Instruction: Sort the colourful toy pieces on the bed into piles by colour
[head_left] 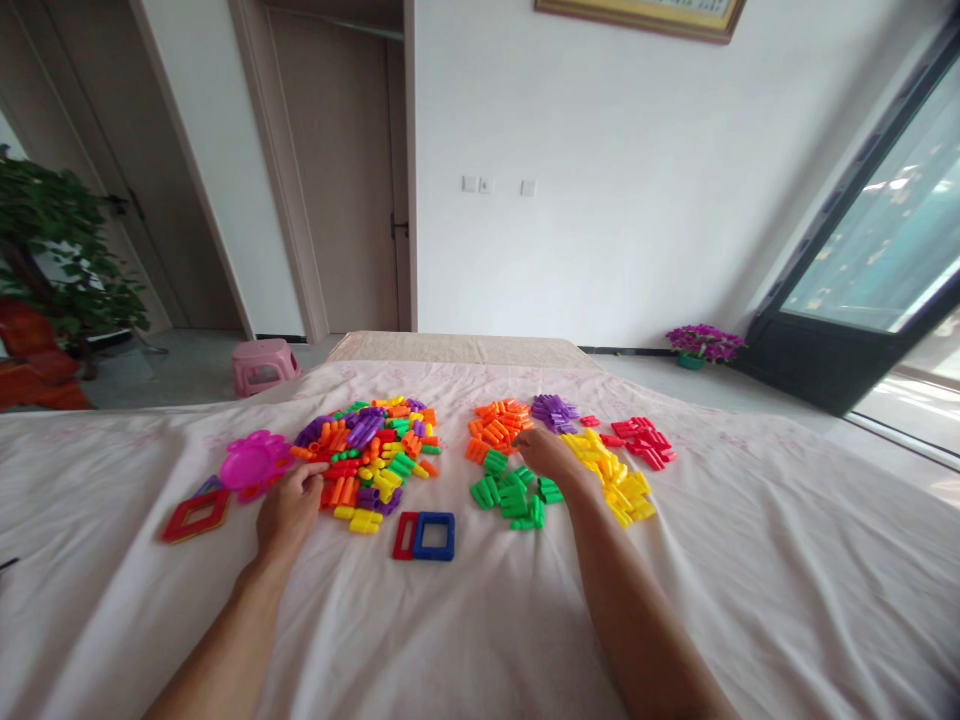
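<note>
My left hand [294, 500] is at the left edge of a mixed-colour pile of plastic pieces [367, 445], its fingers closed near orange and red pieces; what they hold, if anything, is too small to make out. Over on the right, my right hand [546, 455] reaches to the lower edge of a group of orange pieces [495, 425]. Its fingers are pressed together by an orange piece, and the grip itself is unclear. Around that hand lie green pieces [510, 495], purple pieces [555, 411], yellow pieces [619, 480] and red pieces [649, 442].
A pink flower-shaped tray [255, 462] and a red square frame [195, 516] lie at the left. Blue [448, 537] and red frames lie below the mixed pile. The cloth [480, 640] has wrinkles. Beyond it stands a pink stool [264, 368].
</note>
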